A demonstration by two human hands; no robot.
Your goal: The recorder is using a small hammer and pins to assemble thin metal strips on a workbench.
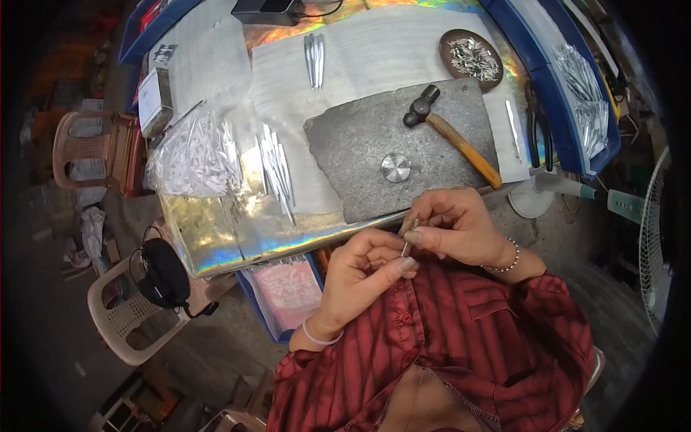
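Observation:
Close to my chest, just off the table's front edge, my left hand (366,277) and my right hand (461,227) are closed in pinches. Between their fingertips is a small, thin silver metal piece (408,245), held by both. Its ends are partly covered by the fingers. Just beyond the hands lies a rough grey stone slab (360,144). A round shiny metal disc (396,168) rests on it, and so does a hammer (453,137) with a wooden handle. At the slab's far right corner, a brown bowl (448,61) holds many small silver pieces.
Left of the slab lie slim silver strips (275,169) and a see-through bag (194,155) of similar pieces. More strips (314,61) lie farther back. Black-handled pliers (538,126) sit by a blue tray (594,155) on the right. Plastic chairs (133,313) stand left; a fan (651,237) stands right.

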